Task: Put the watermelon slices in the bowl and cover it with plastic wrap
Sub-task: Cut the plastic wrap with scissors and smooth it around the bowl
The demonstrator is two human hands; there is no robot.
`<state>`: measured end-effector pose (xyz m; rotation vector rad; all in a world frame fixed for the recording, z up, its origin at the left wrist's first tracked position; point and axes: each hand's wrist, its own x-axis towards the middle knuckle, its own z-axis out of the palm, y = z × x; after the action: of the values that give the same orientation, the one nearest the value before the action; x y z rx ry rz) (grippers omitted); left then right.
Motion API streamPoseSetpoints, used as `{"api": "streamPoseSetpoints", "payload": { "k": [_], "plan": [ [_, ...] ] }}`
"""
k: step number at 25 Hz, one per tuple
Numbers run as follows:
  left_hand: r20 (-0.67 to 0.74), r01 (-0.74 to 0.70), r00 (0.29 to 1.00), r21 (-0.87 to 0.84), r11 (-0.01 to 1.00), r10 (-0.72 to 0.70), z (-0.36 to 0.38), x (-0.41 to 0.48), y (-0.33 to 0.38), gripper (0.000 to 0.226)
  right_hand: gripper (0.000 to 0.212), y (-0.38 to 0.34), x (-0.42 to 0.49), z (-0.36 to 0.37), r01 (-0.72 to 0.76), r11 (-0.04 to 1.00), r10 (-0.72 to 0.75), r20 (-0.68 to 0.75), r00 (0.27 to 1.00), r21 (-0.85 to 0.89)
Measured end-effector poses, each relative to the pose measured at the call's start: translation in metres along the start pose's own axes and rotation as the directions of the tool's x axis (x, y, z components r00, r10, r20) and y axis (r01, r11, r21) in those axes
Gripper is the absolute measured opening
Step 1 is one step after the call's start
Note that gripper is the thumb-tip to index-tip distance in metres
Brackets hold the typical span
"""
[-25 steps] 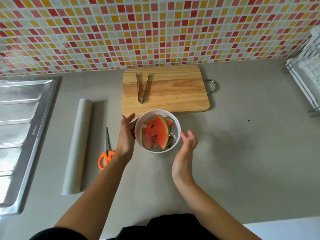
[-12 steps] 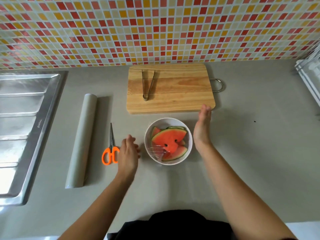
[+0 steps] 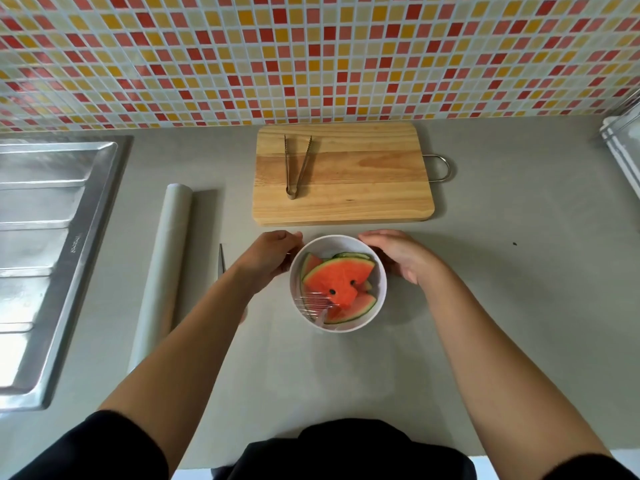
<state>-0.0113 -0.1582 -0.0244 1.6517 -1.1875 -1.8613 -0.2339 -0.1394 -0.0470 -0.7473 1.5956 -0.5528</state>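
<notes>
White bowl [image 3: 380,285], three watermelon slices [image 3: 341,278] visible, left hand [image 3: 268,259], right hand [image 3: 405,259], fingers [image 3: 375,238] curled round bowl

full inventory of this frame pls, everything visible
watermelon slices: several, overlapping, red with green rind, in the bowl
bowl: 1, white, on the counter in front of the cutting board
plastic wrap: clear wrinkled film, over the bowl's near-left part
wrap roll: 1, pale, lying left of the bowl
scissors: 1, only a metal blade tip shows, beside the left forearm
cutting board: 1, light wood, behind the bowl
tongs: 1, metal, on the board's left part
sink drainboard: 1, steel, far left
rack: 1, white, cut off at right edge
counter: grey
tiled wall: red, orange, yellow, cream
left hand: cups the bowl's left side
right hand: cups the bowl's right side
</notes>
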Motion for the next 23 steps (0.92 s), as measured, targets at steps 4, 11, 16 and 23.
{"api": "streamPoseSetpoints", "payload": {
  "k": [4,11,16,23],
  "plan": [
    [-0.127,-0.051,0.991,-0.133,0.990,0.033,0.006,0.006,-0.003,0.031,0.018,-0.016,0.006,0.004,-0.075,0.987,0.094,0.123,0.988,-0.144],
    [-0.125,-0.011,0.991,-0.375,0.927,-0.039,0.011,0.007,-0.009,0.035,0.018,-0.026,0.011,0.007,-0.087,0.986,0.110,0.158,0.981,-0.142],
    [0.104,0.080,0.992,-0.063,0.995,-0.073,0.001,0.008,-0.001,0.033,0.029,-0.031,0.013,0.006,0.030,0.978,0.017,0.225,0.974,-0.205],
    [-0.020,-0.087,0.996,-0.106,0.991,0.085,0.016,0.010,0.000,0.037,0.028,-0.032,0.011,0.015,0.042,0.970,0.018,0.246,0.969,-0.238]
  ]
}}
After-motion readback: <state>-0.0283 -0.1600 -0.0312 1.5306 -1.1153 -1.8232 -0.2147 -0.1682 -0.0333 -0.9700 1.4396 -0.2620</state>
